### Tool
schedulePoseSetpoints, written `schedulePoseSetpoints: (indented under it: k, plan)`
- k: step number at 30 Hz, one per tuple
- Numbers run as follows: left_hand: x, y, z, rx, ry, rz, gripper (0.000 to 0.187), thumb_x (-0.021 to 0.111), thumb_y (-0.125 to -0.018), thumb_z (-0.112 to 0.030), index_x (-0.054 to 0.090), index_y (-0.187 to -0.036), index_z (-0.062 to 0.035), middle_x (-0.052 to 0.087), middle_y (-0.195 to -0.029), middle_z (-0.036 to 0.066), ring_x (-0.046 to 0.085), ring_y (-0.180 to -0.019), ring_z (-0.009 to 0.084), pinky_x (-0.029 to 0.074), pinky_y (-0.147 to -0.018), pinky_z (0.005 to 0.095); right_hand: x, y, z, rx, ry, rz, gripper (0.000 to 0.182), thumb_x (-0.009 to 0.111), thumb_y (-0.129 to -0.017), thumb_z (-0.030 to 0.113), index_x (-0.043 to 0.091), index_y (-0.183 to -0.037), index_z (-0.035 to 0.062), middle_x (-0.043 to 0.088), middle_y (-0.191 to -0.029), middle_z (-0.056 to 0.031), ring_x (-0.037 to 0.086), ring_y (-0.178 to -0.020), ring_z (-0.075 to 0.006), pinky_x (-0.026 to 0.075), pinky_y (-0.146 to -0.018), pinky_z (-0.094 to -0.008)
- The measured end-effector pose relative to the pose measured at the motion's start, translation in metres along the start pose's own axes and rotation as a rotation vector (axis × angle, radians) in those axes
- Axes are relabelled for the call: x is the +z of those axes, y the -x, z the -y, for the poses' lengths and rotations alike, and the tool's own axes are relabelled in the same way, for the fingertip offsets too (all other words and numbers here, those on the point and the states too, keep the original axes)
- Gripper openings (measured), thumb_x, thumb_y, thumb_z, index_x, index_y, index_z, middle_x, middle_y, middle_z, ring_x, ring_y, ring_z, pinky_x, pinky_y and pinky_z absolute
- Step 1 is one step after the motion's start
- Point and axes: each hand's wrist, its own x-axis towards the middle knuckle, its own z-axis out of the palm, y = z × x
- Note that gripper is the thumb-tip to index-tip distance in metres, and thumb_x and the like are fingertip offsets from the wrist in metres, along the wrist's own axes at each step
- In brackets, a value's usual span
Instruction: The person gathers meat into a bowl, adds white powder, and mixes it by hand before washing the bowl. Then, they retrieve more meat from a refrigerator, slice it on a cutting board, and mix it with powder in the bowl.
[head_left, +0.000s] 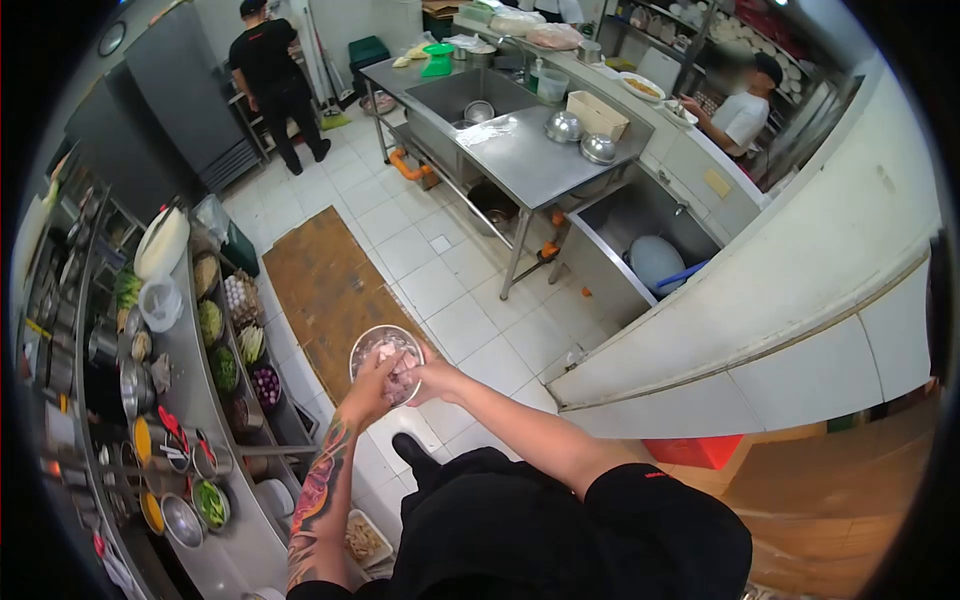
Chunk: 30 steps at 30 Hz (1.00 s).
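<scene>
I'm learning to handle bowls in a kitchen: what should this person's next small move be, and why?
Probably to steady the metal bowl with the right hand, which is at its rim: the left hand reaches over the pale pink pieces, and the bowl is held above the floor.

Bowl (365, 344) partly hidden behind left hand (368, 390)

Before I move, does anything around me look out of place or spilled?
The brown mat on the floor looks blotchy and worn. A small orange bit shows low down by the right sink; I can't tell whether it's dropped or a fitting. No spill stands out around the bowl.
</scene>
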Motion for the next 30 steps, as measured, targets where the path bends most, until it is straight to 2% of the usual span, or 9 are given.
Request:
schedulePoseSetpoints:
  k: [5, 7, 9, 11, 14, 17, 22, 29, 30]
  plan:
    - [-0.049, -0.02, 0.056, -0.051, -0.235, 0.224, 0.057, 0.071, -0.072, -0.006, 0.06, -0.126, -0.0205, 0.052, -0.116, 0.021, 0.066, -0.093, 0.0431, 0.056, -0.08, 0.0479, 0.045, -0.043, 0.009, -0.05, 0.019, -0.012, 0.093, 0.059, -0.079, -0.005, 0.017, -0.156, 0.0283, 0.043, -0.145, -0.0126, 0.057, -0.118, -0.0369, 0.062, -0.069, -0.0514]
    - [-0.058, -0.032, 0.084, 0.044, -0.273, 0.206, 0.05, 0.071, -0.075, -0.01, 0.061, -0.123, -0.0188, 0.053, -0.115, 0.022, 0.067, -0.085, 0.0405, 0.056, -0.073, 0.0489, 0.061, -0.067, 0.009, -0.078, 0.016, -0.089, 0.099, 0.058, -0.075, -0.004, 0.013, -0.156, 0.0331, 0.05, -0.136, -0.0169, 0.07, -0.085, -0.0362, 0.064, -0.058, -0.0442]
    - [-0.052, -0.05, 0.111, -0.119, -0.339, 0.051, 0.048, 0.073, -0.075, -0.014, 0.062, -0.121, -0.017, 0.053, -0.113, 0.023, 0.067, -0.082, 0.0403, 0.056, -0.071, 0.0487, 0.072, -0.092, 0.022, -0.099, -0.001, -0.146, 0.1, 0.058, -0.075, -0.004, 0.012, -0.156, 0.0332, 0.049, -0.136, -0.0174, 0.07, -0.087, -0.0372, 0.064, -0.059, -0.0459]
    - [-0.058, -0.071, 0.13, -0.209, -0.266, -0.013, 0.05, 0.077, -0.071, -0.019, 0.062, -0.118, -0.015, 0.052, -0.112, 0.024, 0.065, -0.089, 0.0429, 0.054, -0.076, 0.0508, 0.078, -0.124, 0.038, -0.139, -0.014, -0.182, 0.1, 0.058, -0.075, -0.004, 0.012, -0.156, 0.0332, 0.052, -0.134, -0.0182, 0.07, -0.088, -0.0382, 0.064, -0.059, -0.0469]
    - [-0.066, -0.096, 0.18, 0.175, -0.054, 0.051, 0.064, 0.083, -0.063, -0.016, 0.063, -0.124, -0.0117, 0.047, -0.132, 0.03, 0.049, -0.121, 0.0488, 0.043, -0.102, 0.0501, 0.08, -0.145, 0.063, -0.144, -0.04, -0.226, 0.098, 0.057, -0.077, -0.006, 0.012, -0.156, 0.0315, 0.048, -0.137, -0.0174, 0.067, -0.095, -0.038, 0.064, -0.061, -0.0478]
    - [-0.117, -0.104, 0.189, 0.1, 0.122, -0.006, 0.069, 0.083, -0.064, -0.015, 0.06, -0.129, -0.0126, 0.044, -0.136, 0.033, 0.046, -0.125, 0.0491, 0.042, -0.105, 0.0476, 0.089, -0.162, 0.092, -0.141, -0.081, -0.199, 0.096, 0.058, -0.079, -0.006, 0.013, -0.156, 0.0306, 0.045, -0.141, -0.0158, 0.068, -0.092, -0.0366, 0.063, -0.062, -0.048]
    - [-0.119, -0.127, 0.224, -0.193, 0.115, 0.007, 0.058, 0.078, -0.073, -0.023, 0.058, -0.126, -0.0145, 0.051, -0.123, 0.029, 0.049, -0.116, 0.0479, 0.048, -0.087, 0.0539, 0.144, -0.186, 0.128, -0.227, -0.011, -0.206, 0.094, 0.057, -0.082, -0.001, 0.009, -0.157, 0.0323, 0.048, -0.138, -0.0205, 0.07, -0.075, -0.0309, 0.063, -0.056, -0.04]
    - [-0.15, -0.158, 0.248, -0.102, -0.345, 0.064, 0.054, 0.077, -0.073, -0.018, 0.058, -0.123, -0.0112, 0.051, -0.125, 0.025, 0.05, -0.116, 0.0486, 0.049, -0.089, 0.0538, 0.119, -0.261, 0.141, -0.206, 0.11, -0.123, 0.085, 0.05, -0.085, 0.002, 0.015, -0.156, 0.0334, 0.054, -0.132, -0.0207, 0.071, -0.072, -0.0312, 0.063, -0.053, -0.0401]
    - [-0.165, -0.174, 0.247, -0.071, -0.325, -0.076, 0.053, 0.077, -0.072, -0.015, 0.058, -0.122, -0.0097, 0.051, -0.128, 0.023, 0.05, -0.116, 0.0485, 0.048, -0.093, 0.0518, 0.119, -0.277, 0.167, -0.189, 0.093, -0.123, 0.087, 0.052, -0.083, 0.001, 0.017, -0.156, 0.0327, 0.056, -0.131, -0.0202, 0.071, -0.075, -0.032, 0.063, -0.052, -0.0395]
